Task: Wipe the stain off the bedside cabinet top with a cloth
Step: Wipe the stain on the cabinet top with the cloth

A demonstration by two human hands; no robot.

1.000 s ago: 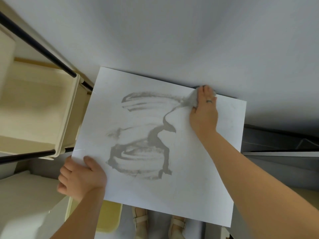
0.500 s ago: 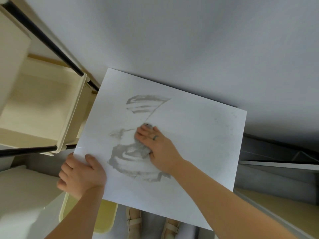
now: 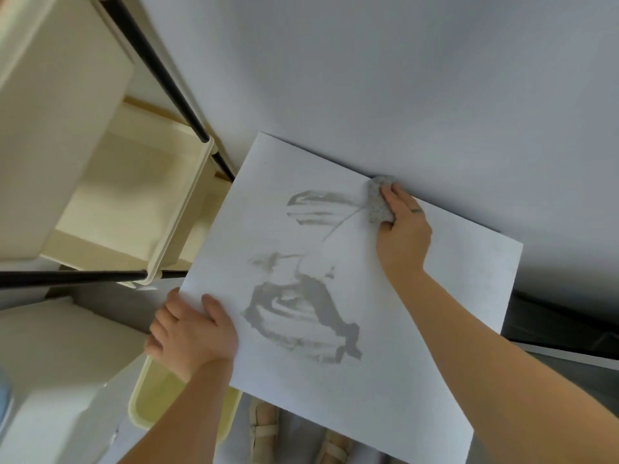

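The white bedside cabinet top (image 3: 435,346) fills the middle of the head view. Grey wet smears cover it: an upper patch of stain (image 3: 318,207) and a larger lower patch (image 3: 301,323). My right hand (image 3: 402,229) presses a small grey cloth (image 3: 376,202) flat on the top at its far edge, against the wall, just right of the upper smear. My left hand (image 3: 191,333) grips the cabinet's near left edge, fingers curled over it.
A cream shelf cart with trays (image 3: 134,202) and black posts (image 3: 160,75) stands close on the left. A pale yellow bin (image 3: 150,403) sits below my left arm. The white wall (image 3: 402,78) runs behind. My sandalled feet (image 3: 268,433) show below.
My right hand swept the cloth from the far edge down to the middle smear, then back up to the far edge by the wall. The left hand kept its hold on the edge.
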